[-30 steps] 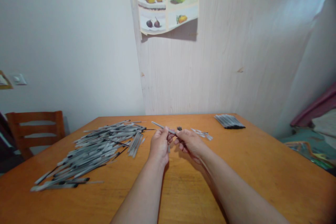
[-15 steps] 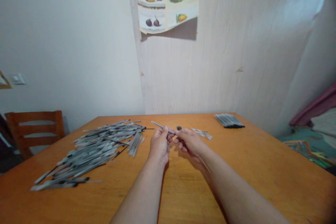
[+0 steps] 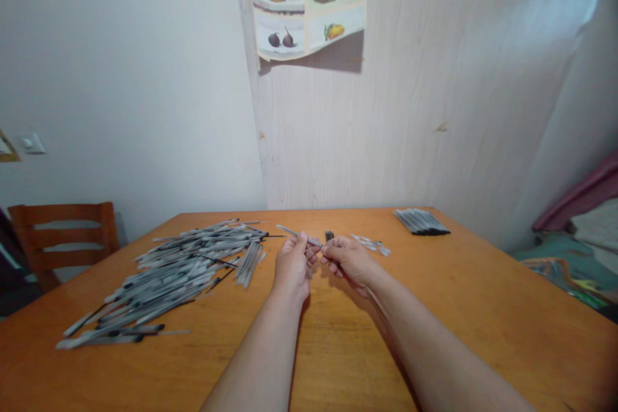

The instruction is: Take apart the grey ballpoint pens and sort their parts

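My left hand (image 3: 291, 265) is closed around a thin grey pen barrel (image 3: 286, 230), which points up and to the left. At the barrel's near end, the fingertips of my right hand (image 3: 348, 262) are pinched together; the small part between them is too small to make out. Both hands are close together above the middle of the table. Just behind them stands a small cluster of short black pieces (image 3: 329, 235). Right of that lie several small clear-white pieces (image 3: 374, 244), partly behind my right hand.
A large loose heap of grey and black pens and pen parts (image 3: 164, 277) covers the left of the wooden table (image 3: 347, 360). Several barrels (image 3: 249, 264) lie beside it. At the back right is a neat row of pens with black ends (image 3: 421, 222). A wooden chair (image 3: 62, 238) stands left.
My hands hold nearly the same place. A narrow gap now shows between the left and right fingertips, with the right ones drawn back slightly from the barrel's end.
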Tool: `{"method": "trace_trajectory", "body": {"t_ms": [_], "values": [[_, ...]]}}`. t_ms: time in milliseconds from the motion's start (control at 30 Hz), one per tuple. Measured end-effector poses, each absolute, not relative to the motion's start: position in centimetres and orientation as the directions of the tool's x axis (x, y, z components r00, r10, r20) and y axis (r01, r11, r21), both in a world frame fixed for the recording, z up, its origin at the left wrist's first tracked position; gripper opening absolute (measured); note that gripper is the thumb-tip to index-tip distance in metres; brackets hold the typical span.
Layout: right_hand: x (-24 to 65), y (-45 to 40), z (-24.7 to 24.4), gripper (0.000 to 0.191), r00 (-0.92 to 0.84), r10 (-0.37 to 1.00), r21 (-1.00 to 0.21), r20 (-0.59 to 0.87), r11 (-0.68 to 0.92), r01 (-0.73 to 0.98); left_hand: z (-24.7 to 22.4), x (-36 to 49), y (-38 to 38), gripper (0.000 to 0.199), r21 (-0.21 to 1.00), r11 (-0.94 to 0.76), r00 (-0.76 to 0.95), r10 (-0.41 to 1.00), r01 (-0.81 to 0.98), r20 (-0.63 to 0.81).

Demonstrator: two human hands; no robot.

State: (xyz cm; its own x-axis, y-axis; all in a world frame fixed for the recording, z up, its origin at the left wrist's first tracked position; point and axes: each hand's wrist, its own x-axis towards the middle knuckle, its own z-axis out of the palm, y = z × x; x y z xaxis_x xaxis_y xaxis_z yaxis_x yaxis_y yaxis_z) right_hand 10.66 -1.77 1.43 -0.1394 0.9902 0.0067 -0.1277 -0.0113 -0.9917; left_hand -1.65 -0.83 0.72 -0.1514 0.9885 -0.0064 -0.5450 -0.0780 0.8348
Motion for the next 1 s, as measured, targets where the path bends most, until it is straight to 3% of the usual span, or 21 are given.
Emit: {"method": "trace_trajectory", "body": {"t_ms": [567,800,900,1000], "values": [[12.8,-0.9,1.3,0.013,-0.092,0.992,-0.996,0.081,0.078,-0.039,1.1,-2.3,-0.5,0.016,0.746,0.038,-0.163,0.967,-0.665,-0.195],[18.6,1.5,0.3,0.024,0.343,0.931,-0.988,0.124,0.147,-0.042,0.8,-2.8,0.0,0.015,0.716,0.024,-0.184,0.960,-0.697,-0.211],[20.1,2.3,-0.9,0.026,0.466,0.865,-0.983,0.186,0.159,0.096,1.1,-2.8,-0.2,0.016,0.730,0.019,-0.196,0.958,-0.683,-0.209],[20.9,2.8,-2.1,0.024,0.481,0.848,-0.965,0.221,0.119,0.234,1.5,-2.8,-0.5,0.016,0.745,0.013,-0.203,0.959,-0.667,-0.198]]}}
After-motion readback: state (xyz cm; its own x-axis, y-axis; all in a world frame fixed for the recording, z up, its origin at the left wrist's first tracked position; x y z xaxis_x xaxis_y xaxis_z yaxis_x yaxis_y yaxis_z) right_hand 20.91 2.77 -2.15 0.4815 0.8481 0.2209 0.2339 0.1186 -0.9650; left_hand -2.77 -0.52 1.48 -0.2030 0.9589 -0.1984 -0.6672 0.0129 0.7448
